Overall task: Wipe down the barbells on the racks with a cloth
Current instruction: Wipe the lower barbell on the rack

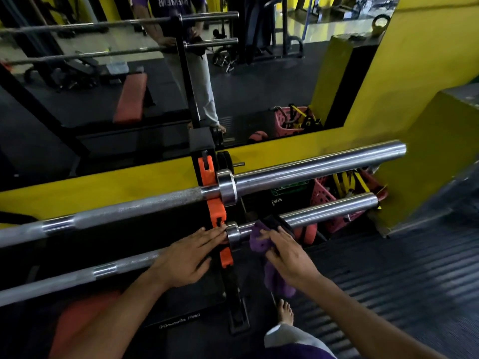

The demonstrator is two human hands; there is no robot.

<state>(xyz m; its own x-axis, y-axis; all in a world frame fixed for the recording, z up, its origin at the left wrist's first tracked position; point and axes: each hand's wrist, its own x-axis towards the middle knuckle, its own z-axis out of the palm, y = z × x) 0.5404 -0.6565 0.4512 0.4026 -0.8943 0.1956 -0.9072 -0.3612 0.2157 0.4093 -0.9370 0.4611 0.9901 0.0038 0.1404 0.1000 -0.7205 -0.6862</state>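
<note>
Your left hand (193, 257) lay flat with straight fingers against the orange rack post (216, 216). Your right hand (283, 255) pinched the purple cloth (260, 240) on the lower barbell (326, 209), just beside its collar. I judged the wiping only begun; the upper barbell (311, 169) probably remained.

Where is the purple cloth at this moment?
In the head view the purple cloth is low and right of centre, held by the right hand against the lower barbell, just right of its collar and the orange rack hook.
</note>
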